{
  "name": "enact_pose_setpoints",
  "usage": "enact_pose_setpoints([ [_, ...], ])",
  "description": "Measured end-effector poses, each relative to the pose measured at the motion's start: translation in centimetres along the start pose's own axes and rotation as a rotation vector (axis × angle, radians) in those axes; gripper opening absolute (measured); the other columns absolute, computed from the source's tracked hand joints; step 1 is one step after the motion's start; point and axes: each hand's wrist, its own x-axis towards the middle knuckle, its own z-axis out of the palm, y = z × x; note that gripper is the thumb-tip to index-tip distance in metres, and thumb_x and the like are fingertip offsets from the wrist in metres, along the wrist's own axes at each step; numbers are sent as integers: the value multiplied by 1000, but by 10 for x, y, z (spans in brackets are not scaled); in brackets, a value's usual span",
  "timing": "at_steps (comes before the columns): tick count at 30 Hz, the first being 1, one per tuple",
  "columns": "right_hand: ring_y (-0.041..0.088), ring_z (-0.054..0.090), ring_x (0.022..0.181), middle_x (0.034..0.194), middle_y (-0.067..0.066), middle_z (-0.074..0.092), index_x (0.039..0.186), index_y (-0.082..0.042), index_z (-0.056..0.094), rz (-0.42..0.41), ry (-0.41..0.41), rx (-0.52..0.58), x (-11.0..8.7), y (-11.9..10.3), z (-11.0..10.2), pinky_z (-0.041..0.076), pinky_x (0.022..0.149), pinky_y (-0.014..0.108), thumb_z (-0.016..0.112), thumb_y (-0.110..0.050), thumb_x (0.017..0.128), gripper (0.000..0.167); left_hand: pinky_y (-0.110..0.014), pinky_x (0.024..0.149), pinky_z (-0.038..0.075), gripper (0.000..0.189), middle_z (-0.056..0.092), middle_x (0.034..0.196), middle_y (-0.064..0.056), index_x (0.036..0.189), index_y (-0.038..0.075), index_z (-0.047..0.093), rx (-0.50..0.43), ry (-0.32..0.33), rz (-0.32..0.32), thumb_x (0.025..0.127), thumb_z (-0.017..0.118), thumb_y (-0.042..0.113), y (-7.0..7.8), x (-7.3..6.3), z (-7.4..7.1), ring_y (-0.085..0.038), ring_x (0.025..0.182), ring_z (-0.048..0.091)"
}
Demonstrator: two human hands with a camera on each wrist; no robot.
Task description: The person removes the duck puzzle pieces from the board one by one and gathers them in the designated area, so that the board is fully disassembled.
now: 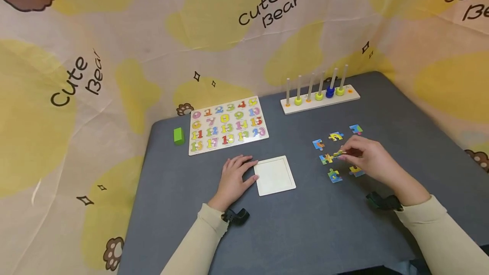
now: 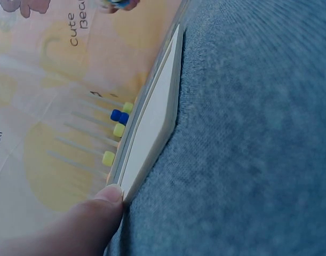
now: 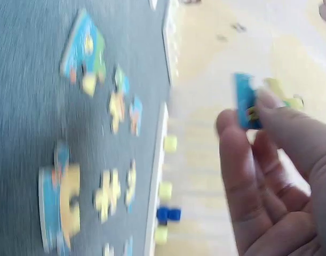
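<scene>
Between thumb and fingertips, my right hand [image 1: 368,158] pinches a small jigsaw puzzle piece [image 3: 245,101], lifted off the table; its blue side shows in the right wrist view. Several colourful loose pieces lie around and below that hand, among them one [image 1: 334,176] nearer to me and one [image 1: 356,129] farthest back. My left hand [image 1: 234,178] rests at the left side of a shallow square white puzzle tray [image 1: 275,176]. Its thumb [image 2: 113,193] touches the tray's edge and the other fingers lie loosely extended beside the upper left corner. The tray lies flat with no pieces in it.
A number puzzle board [image 1: 229,125] lies behind the left hand, with a green block [image 1: 178,136] to its left. At the back right stands a white peg board [image 1: 321,100] with upright pegs and yellow-green and blue beads. A printed cloth hangs behind the grey table [image 1: 183,190].
</scene>
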Motion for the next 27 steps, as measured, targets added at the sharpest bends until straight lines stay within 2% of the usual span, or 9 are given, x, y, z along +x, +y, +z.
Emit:
enact_pose_setpoints([
  [3,3,57,71,88,-4,66,97,-6,78,33,18,-51,-7,11,-12,46,60,15,87,9,77,26,-63,122,15,51,53,154,-2,146,23,64,-2,10,7,99,73,42,-1,0,0,-30,149,36],
  [6,2,57,72,88,-3,68,107,-5,78,176,-27,-89,-15,23,-26,46,61,17,86,1,83,26,-63,121,16,51,53,154,-2,146,23,64,2,18,13,99,73,42,-1,0,-1,-30,149,37],
  [9,3,59,72,86,-1,70,109,-4,75,339,-75,-115,-24,35,-37,46,61,22,86,-11,87,26,-64,121,17,51,54,153,-3,145,23,65,3,20,19,99,74,41,-1,0,-1,-30,148,38],
  [13,12,62,75,86,0,71,107,-3,75,454,-121,-147,-37,49,-47,46,61,27,84,-18,91,23,-65,120,18,51,55,152,-3,144,22,66,9,20,30,98,74,42,-1,0,0,-31,148,39],
  [21,19,61,80,89,2,68,112,2,72,548,-273,-130,-52,65,-57,46,62,31,77,-14,96,23,-64,121,18,51,55,152,-4,144,21,66,0,20,45,98,74,41,-1,1,2,-31,149,38],
  [27,20,60,80,88,2,68,113,4,71,542,-283,-142,-50,75,-55,46,63,32,76,-16,97,26,-64,120,18,50,55,152,-3,143,21,67,3,32,31,98,75,41,-4,0,3,-31,148,38],
])
